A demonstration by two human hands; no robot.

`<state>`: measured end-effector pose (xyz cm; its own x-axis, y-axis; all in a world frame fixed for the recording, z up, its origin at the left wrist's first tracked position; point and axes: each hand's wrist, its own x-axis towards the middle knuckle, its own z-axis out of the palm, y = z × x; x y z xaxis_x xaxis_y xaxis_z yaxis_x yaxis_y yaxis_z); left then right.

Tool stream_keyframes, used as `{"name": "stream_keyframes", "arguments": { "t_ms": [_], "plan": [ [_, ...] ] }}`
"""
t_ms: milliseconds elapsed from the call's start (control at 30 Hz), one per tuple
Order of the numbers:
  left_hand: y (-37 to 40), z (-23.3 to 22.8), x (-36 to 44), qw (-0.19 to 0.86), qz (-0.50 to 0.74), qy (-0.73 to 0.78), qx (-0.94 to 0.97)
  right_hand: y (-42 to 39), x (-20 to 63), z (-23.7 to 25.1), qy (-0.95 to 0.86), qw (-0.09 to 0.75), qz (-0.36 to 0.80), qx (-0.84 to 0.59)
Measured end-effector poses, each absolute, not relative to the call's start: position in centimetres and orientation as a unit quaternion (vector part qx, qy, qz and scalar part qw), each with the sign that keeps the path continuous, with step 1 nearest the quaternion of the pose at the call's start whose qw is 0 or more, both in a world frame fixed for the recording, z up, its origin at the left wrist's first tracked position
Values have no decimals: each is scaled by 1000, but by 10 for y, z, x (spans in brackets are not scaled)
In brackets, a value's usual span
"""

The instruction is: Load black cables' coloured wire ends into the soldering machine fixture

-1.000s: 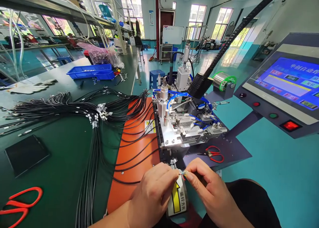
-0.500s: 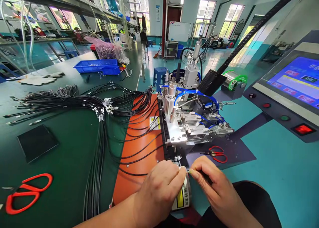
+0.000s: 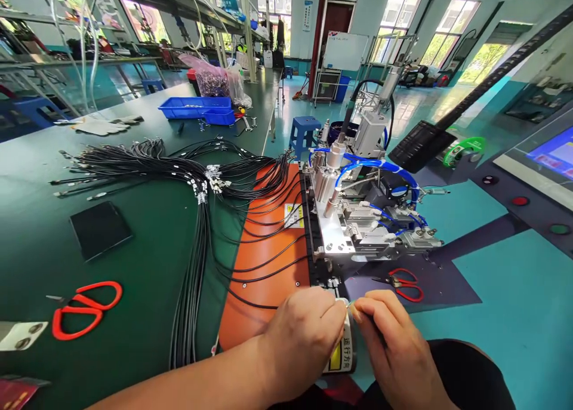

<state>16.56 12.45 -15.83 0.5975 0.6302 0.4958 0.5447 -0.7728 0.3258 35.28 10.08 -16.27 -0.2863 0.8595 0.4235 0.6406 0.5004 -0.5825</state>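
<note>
My left hand (image 3: 311, 329) is closed around the end of a black cable (image 3: 253, 303), most of it hidden under my fingers. Close beside it, my right hand (image 3: 394, 329) pinches the thin wire ends that stick out of that cable; they are too small to see clearly. Both hands are over the front end of the orange board (image 3: 264, 261), by a label with yellow and Chinese characters (image 3: 347, 353). Several more black cables (image 3: 268, 273) run across the board to a dark rail (image 3: 316, 249) beside the machine.
A metal machine with blue hoses (image 3: 367, 219) stands beyond my hands. Red-handled cutters (image 3: 407, 284) lie beneath it. On the green table (image 3: 147, 290) are a cable bundle (image 3: 190, 290), red scissors (image 3: 85, 308), a black flat box (image 3: 101, 231) and a blue tray (image 3: 194, 107). A control panel (image 3: 537, 183) is at right.
The view has turned left, so the scene sits farther right in it. Both hands stay together at the cable end, with the fingertips only slightly shifted.
</note>
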Motion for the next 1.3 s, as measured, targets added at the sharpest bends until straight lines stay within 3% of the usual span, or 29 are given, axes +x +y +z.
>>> {"name": "stream_keyframes", "arguments": {
  "t_ms": [167,400,633,1300],
  "plan": [
    [127,-156,162,88,300,330,891,109,349,-149,-818,295,154,-469],
    [133,-161,160,205,325,358,851,117,374,-138,-694,354,294,-554],
    [135,-161,157,252,314,369,837,119,375,-135,-628,300,459,-552],
    [136,-157,154,344,333,371,795,130,364,-139,-600,338,551,-471]
  ]
}}
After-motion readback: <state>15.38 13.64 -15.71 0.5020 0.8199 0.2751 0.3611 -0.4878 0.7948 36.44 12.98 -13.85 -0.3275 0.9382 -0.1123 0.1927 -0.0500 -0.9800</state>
